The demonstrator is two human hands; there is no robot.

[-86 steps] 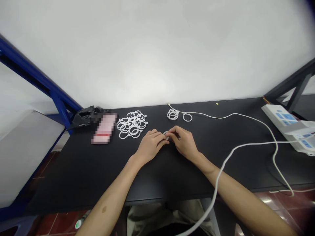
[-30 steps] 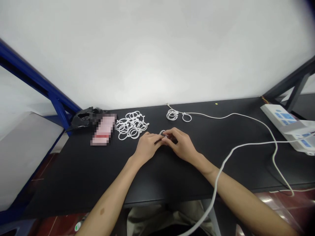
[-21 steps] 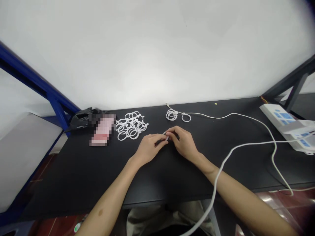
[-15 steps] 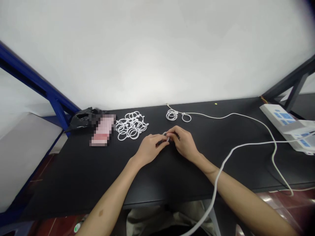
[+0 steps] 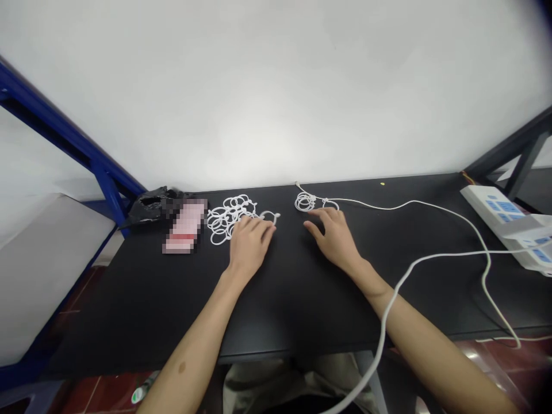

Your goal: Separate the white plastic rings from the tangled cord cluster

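Observation:
My left hand [image 5: 249, 244] lies flat on the black table [image 5: 129, 299], fingers stretched out and holding nothing. Its fingertips reach the right edge of a pile of white plastic rings [image 5: 227, 218]. A single white ring [image 5: 269, 217] lies just beyond those fingertips. My right hand [image 5: 334, 236] is also open, palm down. Its fingers reach toward a small bunch of rings [image 5: 305, 201] threaded on a thin white cord [image 5: 431, 206] near the table's back edge, touching the cord beside them.
A blurred pink flat object [image 5: 183, 225] and a crumpled black bag [image 5: 150, 206] lie left of the rings. A white power strip [image 5: 500, 210] sits far right. A thicker white cable [image 5: 414, 264] crosses my right forearm. A blue frame [image 5: 103, 172] stands at left.
My hands were pinched together on one white ring at the table's middle. They have parted: the left moved to the ring pile and let the ring go, the right moved up to the cord.

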